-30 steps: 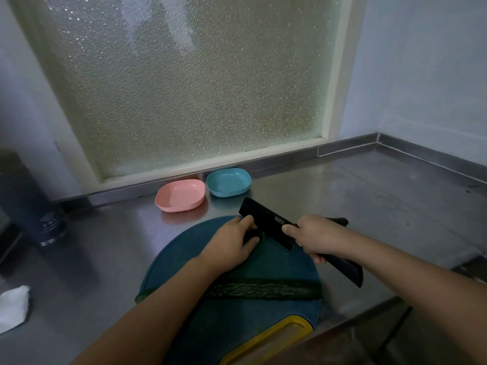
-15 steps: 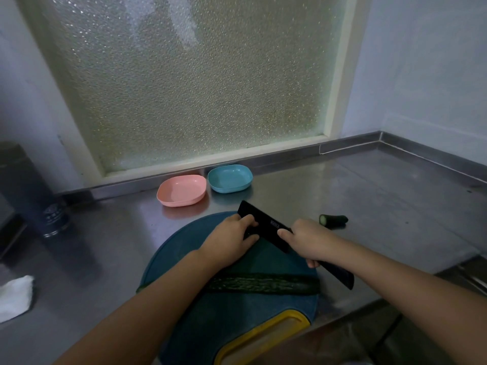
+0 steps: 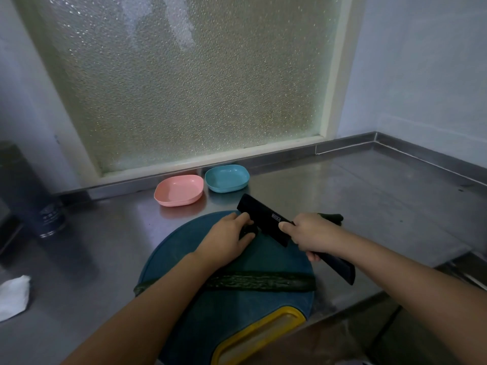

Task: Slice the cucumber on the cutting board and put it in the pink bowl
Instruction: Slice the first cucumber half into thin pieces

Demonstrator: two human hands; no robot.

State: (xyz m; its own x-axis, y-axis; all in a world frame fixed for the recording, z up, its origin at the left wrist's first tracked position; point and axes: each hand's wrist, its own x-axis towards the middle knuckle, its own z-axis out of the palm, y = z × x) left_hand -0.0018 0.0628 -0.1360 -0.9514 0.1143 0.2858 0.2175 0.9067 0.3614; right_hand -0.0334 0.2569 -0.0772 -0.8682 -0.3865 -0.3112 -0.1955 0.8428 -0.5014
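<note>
counter (image 3: 342, 196): brushed metal, glossy (mirrors bowls) | pink bowl (image 3: 179, 190), blue bowl (image 3: 227, 178): matt plastic | cutting board (image 3: 237, 312): matt plastic | knife (image 3: 266, 218): matt | window (image 3: 184, 88): pebbled glass | cucumber (image 3: 263, 281): bumpy skin

Eyes on the black knife blade (image 3: 263, 219) as I hold it: there's a small pale stamp (image 3: 276, 218) on the flat of it, a thin rectangular frame with a short word in capitals inside, just ahead of where my right hand (image 3: 313, 235) grips the handle. The letters are too small and soft for me to spell out. Glancing far left, the dark canister (image 3: 50, 219) has pale print low on its side, just above its metal base. That looks like a couple of lines, but from here it's only a smudge, with no word or number to call. So, two marks spotted, neither one readable.
</note>
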